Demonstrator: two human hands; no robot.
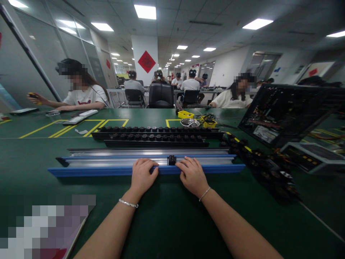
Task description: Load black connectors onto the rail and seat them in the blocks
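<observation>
On the green tabletop [161, 223] | long blue-walled metal channel [102, 172] was judged stiff, light, best gripped mid-wall | left hand [142, 176], right hand [194, 175]: fingers were draped over near wall; clamping was indiscernible

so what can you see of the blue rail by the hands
The blue rail is long, straight and narrow, with two blue side walls and a shiny, silvery, metal-looking channel between. It lies lengthwise across the green table. A small black block sits in the channel between the hands. The left hand and right hand rest over its near wall; how firmly they grip is unclear.
</observation>
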